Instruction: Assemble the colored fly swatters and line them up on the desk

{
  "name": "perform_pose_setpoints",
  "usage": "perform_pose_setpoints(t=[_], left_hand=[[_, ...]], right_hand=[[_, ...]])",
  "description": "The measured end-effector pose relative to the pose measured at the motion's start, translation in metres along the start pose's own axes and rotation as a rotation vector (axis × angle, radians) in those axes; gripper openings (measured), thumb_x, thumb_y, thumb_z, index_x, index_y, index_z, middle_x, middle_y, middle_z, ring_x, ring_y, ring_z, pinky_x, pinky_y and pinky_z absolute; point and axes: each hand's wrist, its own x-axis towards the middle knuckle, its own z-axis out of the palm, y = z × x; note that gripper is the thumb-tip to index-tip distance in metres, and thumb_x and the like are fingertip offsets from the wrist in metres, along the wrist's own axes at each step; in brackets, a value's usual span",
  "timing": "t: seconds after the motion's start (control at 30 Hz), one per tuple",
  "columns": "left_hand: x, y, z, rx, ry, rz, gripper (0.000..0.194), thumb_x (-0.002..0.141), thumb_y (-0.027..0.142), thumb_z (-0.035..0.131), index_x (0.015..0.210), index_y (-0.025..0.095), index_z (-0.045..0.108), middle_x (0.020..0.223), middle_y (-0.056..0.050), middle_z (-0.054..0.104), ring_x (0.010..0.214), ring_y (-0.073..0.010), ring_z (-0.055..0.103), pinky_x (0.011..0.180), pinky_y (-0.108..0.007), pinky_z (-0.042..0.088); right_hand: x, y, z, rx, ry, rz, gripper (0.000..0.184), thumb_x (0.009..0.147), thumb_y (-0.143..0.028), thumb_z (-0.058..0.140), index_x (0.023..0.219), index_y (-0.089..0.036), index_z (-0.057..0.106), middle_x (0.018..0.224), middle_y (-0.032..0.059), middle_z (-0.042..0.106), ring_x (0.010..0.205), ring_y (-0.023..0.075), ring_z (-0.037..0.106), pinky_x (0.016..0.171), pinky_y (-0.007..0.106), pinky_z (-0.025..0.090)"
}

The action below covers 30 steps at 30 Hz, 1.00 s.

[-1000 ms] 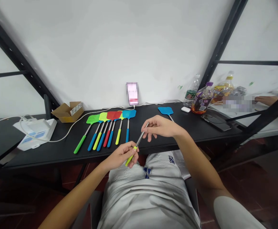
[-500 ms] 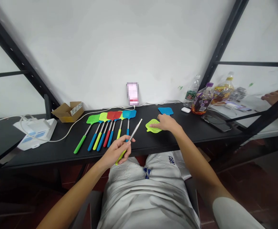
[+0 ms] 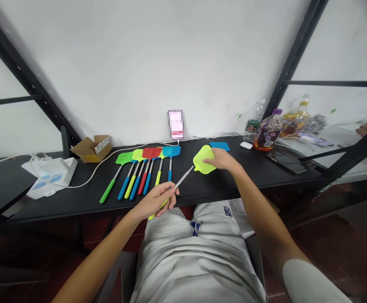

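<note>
My left hand [image 3: 161,199] is closed around a fly swatter handle [image 3: 183,177] with a yellow-green grip and a bare metal rod pointing up to the right. My right hand [image 3: 223,159] pinches a yellow-green perforated fly swatter head [image 3: 204,160] by its right side, thumb on the near face. The head is tilted up, and its socket lies close to the rod's tip; whether they touch I cannot tell. Behind my right hand lies a blue swatter head [image 3: 220,146]. To the left, several assembled fly swatters [image 3: 143,176] in green, blue, yellow and red lie side by side.
A phone [image 3: 176,124] leans on the wall with a white cable. An open cardboard box [image 3: 91,149] and a white power strip [image 3: 52,174] stand left. Bottles [image 3: 267,134], a white case [image 3: 246,145] and a dark phone [image 3: 286,162] are right. A black desk edge [image 3: 199,201] runs before me.
My right hand has raised and tilted the yellow-green head off the desk. The rod in my left hand has swung lower and rightward, bringing its tip near the head's socket.
</note>
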Motion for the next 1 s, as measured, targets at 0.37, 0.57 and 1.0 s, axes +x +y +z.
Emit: perform_pose_setpoints(t=[0.37, 0.57, 1.0], left_hand=[[0.002, 0.001, 0.000, -0.008, 0.004, -0.009, 0.027, 0.100, 0.043, 0.046, 0.097, 0.017, 0.051, 0.068, 0.003, 0.060, 0.031, -0.0022, 0.037, 0.032, -0.016, 0.025], [0.001, 0.002, 0.000, 0.024, -0.001, -0.011, 0.028, 0.100, 0.045, 0.046, 0.097, 0.018, 0.052, 0.066, 0.004, 0.059, 0.030, -0.0022, 0.036, 0.032, -0.016, 0.025], [-0.001, 0.003, -0.003, 0.071, -0.044, 0.002, 0.026, 0.100, 0.042, 0.046, 0.098, 0.017, 0.054, 0.066, 0.005, 0.058, 0.032, -0.0008, 0.034, 0.033, -0.014, 0.026]], right_hand=[[-0.038, -0.002, -0.042, 0.839, 0.110, -0.356, 0.034, 0.089, -0.036, 0.063, 0.118, -0.018, 0.067, 0.116, 0.0102, 0.072, 0.103, 0.0251, 0.068, 0.087, 0.040, 0.055], [-0.040, -0.014, -0.040, 0.786, 0.114, -0.382, 0.033, 0.087, -0.038, 0.066, 0.115, -0.020, 0.068, 0.118, 0.0089, 0.071, 0.106, 0.0251, 0.066, 0.092, 0.041, 0.054], [-0.035, -0.005, -0.036, 0.963, -0.069, -0.343, 0.036, 0.082, -0.037, 0.072, 0.112, -0.017, 0.068, 0.111, 0.0095, 0.073, 0.100, 0.0243, 0.070, 0.084, 0.037, 0.056]])
